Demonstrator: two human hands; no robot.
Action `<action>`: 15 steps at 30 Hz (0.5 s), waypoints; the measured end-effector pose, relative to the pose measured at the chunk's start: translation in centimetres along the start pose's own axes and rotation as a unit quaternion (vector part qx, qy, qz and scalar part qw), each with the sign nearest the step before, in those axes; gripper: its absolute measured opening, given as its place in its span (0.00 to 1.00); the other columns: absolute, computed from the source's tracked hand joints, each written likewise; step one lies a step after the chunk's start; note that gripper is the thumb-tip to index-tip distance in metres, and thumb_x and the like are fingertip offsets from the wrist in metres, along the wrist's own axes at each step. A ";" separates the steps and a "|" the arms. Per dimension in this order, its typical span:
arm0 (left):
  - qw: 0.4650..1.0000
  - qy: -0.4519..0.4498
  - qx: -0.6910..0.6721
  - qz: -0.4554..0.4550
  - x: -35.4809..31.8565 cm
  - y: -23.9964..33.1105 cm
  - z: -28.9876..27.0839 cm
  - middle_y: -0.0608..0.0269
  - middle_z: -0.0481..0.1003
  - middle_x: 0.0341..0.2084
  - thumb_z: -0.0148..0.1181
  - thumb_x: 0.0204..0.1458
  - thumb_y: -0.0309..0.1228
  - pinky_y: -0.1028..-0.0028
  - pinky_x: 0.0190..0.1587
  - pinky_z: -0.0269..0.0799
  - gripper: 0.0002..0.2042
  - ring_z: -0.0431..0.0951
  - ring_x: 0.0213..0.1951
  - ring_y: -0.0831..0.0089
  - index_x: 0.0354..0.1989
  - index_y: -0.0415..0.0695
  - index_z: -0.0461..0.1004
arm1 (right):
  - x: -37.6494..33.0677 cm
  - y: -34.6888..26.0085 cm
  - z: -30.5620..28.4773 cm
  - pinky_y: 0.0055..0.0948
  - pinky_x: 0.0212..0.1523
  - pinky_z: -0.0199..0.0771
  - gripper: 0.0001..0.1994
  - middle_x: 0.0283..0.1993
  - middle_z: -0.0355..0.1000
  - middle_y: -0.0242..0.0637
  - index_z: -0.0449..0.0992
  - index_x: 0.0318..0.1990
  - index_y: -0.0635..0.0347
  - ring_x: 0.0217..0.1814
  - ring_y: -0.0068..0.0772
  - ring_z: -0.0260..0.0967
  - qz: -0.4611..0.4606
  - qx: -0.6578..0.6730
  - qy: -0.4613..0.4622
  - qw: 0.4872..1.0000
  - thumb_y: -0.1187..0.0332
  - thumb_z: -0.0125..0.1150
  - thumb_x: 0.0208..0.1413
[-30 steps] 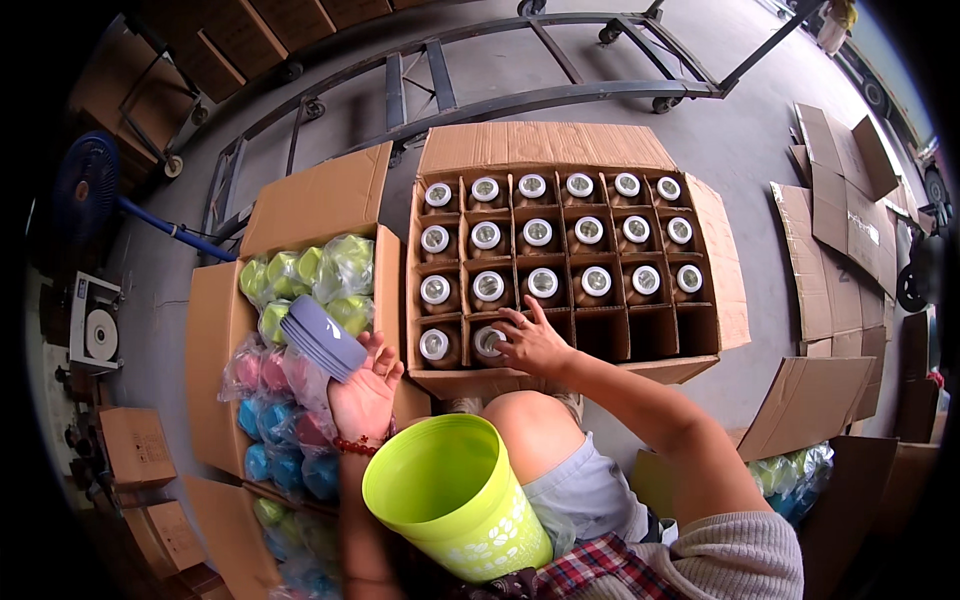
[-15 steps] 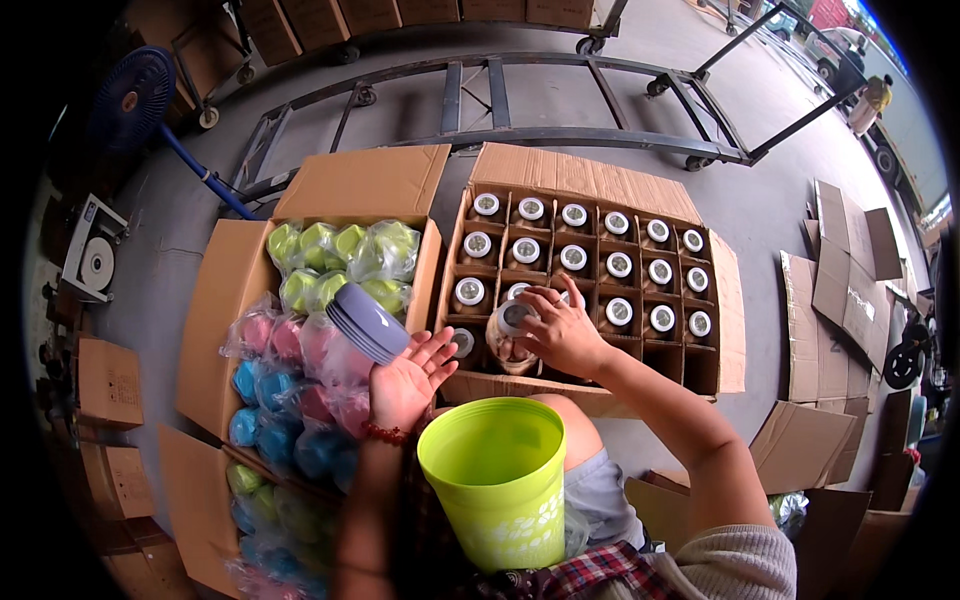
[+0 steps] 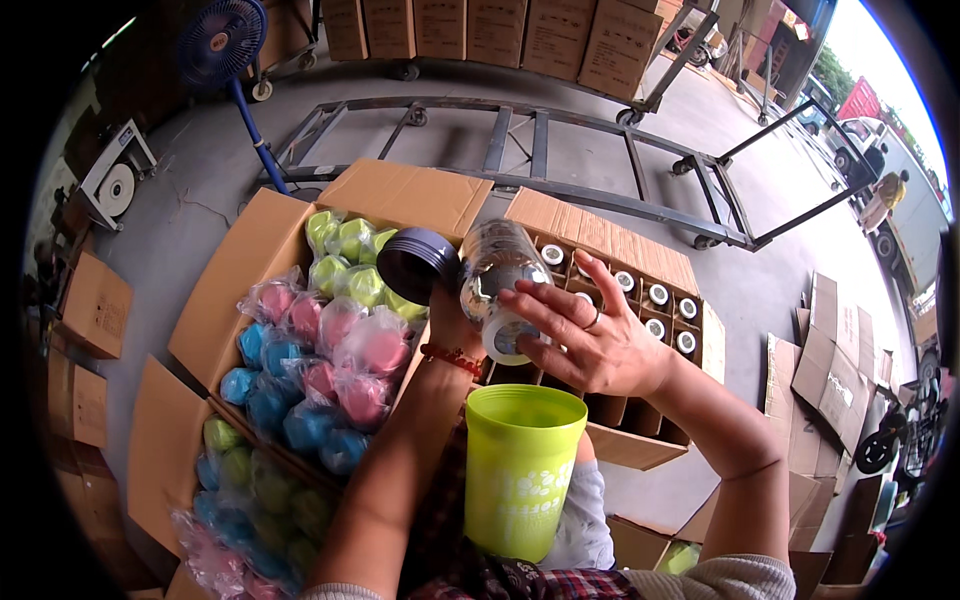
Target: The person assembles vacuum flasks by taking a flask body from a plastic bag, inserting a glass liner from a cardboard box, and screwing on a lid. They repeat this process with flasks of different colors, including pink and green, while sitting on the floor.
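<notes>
My left hand [image 3: 452, 318], with a red bead bracelet at the wrist, holds up a dark grey round ribbed lid [image 3: 412, 262], its hollow side showing. Its fingers are mostly hidden behind the lid and a clear jar. My right hand [image 3: 600, 335] is closed on that clear jar [image 3: 498, 262], tilted with its pale ringed end low and toward me. Just below the jar, a lime green bucket [image 3: 525, 470] stands at my lap, its mouth facing up. Behind the right hand, a divided carton [image 3: 630, 448] holds several white-capped jars [image 3: 657, 294].
At left, an open carton [image 3: 235, 290] holds plastic-wrapped green, pink and blue items [image 3: 335, 375]. A metal cart frame [image 3: 540, 140] and a blue fan [image 3: 222, 45] stand beyond. Flattened cardboard [image 3: 825, 360] lies at right. A distant person [image 3: 885, 195] is near a truck.
My right hand has lifted the jar out of the divided carton and tilted it. My left hand has turned the grey lid and brought it beside the jar. The view has shifted.
</notes>
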State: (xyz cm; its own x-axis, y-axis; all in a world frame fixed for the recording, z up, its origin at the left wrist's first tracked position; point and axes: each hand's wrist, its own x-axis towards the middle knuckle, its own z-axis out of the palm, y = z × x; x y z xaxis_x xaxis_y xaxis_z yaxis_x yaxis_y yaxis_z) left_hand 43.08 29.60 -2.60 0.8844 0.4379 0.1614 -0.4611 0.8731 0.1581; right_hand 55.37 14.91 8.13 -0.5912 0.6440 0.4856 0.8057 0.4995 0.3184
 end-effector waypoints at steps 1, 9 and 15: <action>1.000 -0.010 -0.010 -0.005 -0.1 0.3 0.2 0.56 0.72 0.48 0.39 0.62 0.49 0.59 0.47 0.74 0.26 0.76 0.46 0.61 0.58 0.42 0.64 | 0.0 -0.2 -0.4 0.58 0.67 0.50 0.09 0.65 0.62 0.38 0.75 0.36 0.50 0.64 0.36 0.61 -0.039 -0.003 -0.033 0.999 0.63 0.56 0.47; 0.999 0.044 -0.009 -0.013 -0.8 -0.3 1.5 0.51 0.73 0.49 0.36 0.61 0.54 0.58 0.48 0.75 0.29 0.77 0.45 0.59 0.57 0.42 0.67 | -1.8 2.6 0.6 0.43 0.64 0.60 0.33 0.69 0.53 0.52 0.53 0.66 0.61 0.69 0.48 0.55 0.281 0.425 0.102 0.855 0.70 0.61 0.54; 0.964 0.031 0.252 0.075 -1.6 -1.4 0.9 0.59 0.71 0.48 0.36 0.65 0.45 0.65 0.53 0.71 0.22 0.72 0.49 0.67 0.56 0.43 0.65 | -1.7 7.3 7.4 0.26 0.41 0.72 0.31 0.48 0.64 0.34 0.59 0.65 0.58 0.41 0.23 0.64 0.571 0.685 0.035 0.451 0.45 0.47 0.62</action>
State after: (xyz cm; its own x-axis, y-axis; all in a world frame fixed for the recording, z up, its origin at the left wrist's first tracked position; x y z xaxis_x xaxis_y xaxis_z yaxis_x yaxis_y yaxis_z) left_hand 42.23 27.45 -2.22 0.8005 0.5770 0.1623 -0.5465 0.5913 0.5930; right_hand 62.00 21.72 3.62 0.2206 0.9385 -0.2656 -0.2251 -0.2159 -0.9501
